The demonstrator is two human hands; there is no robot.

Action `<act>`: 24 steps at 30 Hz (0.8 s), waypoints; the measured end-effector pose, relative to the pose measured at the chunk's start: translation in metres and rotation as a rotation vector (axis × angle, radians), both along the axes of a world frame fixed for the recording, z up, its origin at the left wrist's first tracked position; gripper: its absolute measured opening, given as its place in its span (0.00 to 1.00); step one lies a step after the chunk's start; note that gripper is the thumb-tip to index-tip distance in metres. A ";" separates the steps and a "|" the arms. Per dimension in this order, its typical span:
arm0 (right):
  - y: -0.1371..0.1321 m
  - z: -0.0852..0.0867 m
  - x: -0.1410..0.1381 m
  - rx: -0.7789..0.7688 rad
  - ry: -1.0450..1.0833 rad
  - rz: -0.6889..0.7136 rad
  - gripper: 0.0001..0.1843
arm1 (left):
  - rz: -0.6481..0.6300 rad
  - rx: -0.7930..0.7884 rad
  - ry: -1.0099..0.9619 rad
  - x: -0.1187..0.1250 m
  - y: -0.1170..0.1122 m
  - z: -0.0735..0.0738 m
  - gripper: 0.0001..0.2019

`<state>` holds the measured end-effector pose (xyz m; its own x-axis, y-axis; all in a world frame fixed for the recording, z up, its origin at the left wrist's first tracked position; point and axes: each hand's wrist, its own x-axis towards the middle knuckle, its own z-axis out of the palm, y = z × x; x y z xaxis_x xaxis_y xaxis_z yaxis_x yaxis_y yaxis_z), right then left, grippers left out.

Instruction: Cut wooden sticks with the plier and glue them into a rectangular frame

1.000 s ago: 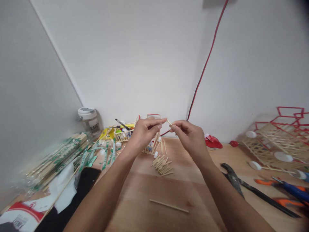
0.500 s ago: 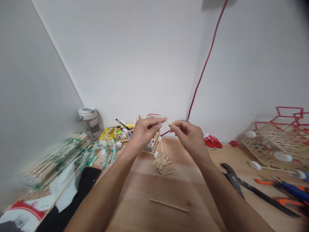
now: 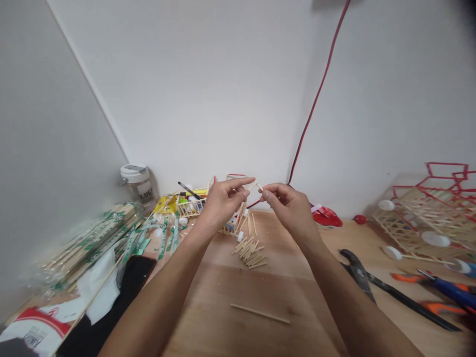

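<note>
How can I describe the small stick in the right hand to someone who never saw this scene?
Above the wooden table, the left hand and right hand nearly meet before the white wall. The short wooden stick pokes from the right hand's fingertips, held up, unlike the piled sticks below.

left fingers point(image 3: 238, 184) wider apart than before

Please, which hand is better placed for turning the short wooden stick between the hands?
The right hand, probably: its fingertips pinch the short wooden stick, while the left hand has its fingers slightly apart from it.
</note>
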<state>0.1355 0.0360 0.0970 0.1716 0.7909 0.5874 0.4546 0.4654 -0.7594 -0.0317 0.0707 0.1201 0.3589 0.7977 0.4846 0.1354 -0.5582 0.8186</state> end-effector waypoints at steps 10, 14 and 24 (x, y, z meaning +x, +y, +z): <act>-0.004 -0.001 0.001 -0.114 0.090 0.088 0.26 | -0.040 -0.232 -0.151 0.002 -0.004 -0.010 0.16; -0.004 -0.010 0.007 -0.221 0.129 0.123 0.31 | -0.058 -0.352 -0.195 -0.001 -0.010 -0.025 0.18; -0.036 -0.063 0.044 -0.365 0.025 0.028 0.32 | -0.059 -0.629 -0.008 -0.011 -0.043 -0.099 0.10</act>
